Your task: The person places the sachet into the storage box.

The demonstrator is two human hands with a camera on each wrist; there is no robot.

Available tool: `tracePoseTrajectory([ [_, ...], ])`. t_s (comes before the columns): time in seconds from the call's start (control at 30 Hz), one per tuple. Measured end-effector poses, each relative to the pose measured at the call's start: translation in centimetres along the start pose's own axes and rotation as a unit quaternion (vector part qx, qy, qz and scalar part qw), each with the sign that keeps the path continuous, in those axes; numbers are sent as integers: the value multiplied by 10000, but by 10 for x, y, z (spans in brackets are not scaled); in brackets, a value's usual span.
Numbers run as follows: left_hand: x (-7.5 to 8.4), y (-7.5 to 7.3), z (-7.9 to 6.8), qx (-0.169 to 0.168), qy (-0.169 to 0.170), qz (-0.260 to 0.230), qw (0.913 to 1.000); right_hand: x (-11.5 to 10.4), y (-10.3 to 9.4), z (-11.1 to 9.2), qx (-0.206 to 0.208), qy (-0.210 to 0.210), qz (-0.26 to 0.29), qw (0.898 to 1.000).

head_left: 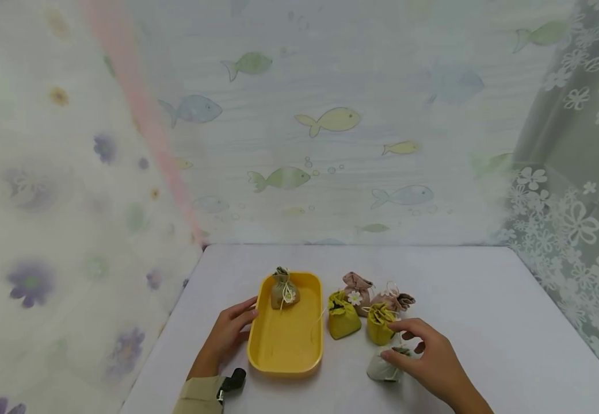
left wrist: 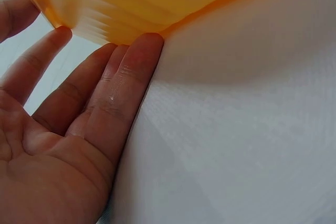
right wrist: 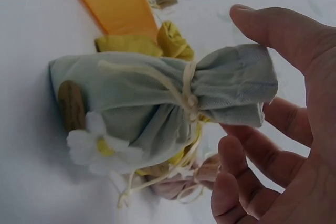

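The left hand [head_left: 228,332] rests its fingertips against the left side of a yellow tray [head_left: 286,348]; in the left wrist view the fingers [left wrist: 123,87] lie fairly straight along the tray's wall. Over a pale grey-green drawstring pouch [head_left: 380,367] hovers the right hand [head_left: 434,359]. In the right wrist view this pouch [right wrist: 142,98] has a cream cord and a white daisy. Its gathered neck lies between the spread thumb [right wrist: 278,30] and the loosely bent fingers, and a gap shows under the thumb. An olive drawstring pouch [head_left: 283,294] sits in the tray's far left corner.
Right of the tray stand two yellow-green pouches, one nearer the tray [head_left: 344,319] and one by the right hand [head_left: 379,329]. Behind them are a dusty-pink pouch [head_left: 357,286] and another pinkish pouch [head_left: 386,300]. A white cloth [head_left: 460,287] covers the table; patterned curtains enclose it.
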State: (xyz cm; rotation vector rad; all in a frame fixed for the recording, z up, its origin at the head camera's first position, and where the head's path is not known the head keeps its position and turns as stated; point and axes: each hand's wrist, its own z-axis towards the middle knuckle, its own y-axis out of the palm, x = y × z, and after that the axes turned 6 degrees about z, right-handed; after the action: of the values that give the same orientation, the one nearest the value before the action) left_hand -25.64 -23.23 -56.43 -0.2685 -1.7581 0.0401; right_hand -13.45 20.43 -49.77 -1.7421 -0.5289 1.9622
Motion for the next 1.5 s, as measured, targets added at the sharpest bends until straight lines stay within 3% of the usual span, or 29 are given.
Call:
tracePoseTrajectory([
  [0.2, 0, -2, 4, -76, 68, -68, 9999, 8, -1, 0, -41, 43, -63, 10000],
  [0.5, 0, -2, 2, -49, -81, -184, 9998, 9, -1, -2, -245, 710, 342, 9966],
  [0.93, -3, 0, 3, 11, -143, -107, 9998, 8, 4, -3, 254, 475, 685, 9962],
  [1.5, -2, 0, 1, 55, -51, -123, 9999, -2, 4, 1, 316, 125, 636, 9974],
])
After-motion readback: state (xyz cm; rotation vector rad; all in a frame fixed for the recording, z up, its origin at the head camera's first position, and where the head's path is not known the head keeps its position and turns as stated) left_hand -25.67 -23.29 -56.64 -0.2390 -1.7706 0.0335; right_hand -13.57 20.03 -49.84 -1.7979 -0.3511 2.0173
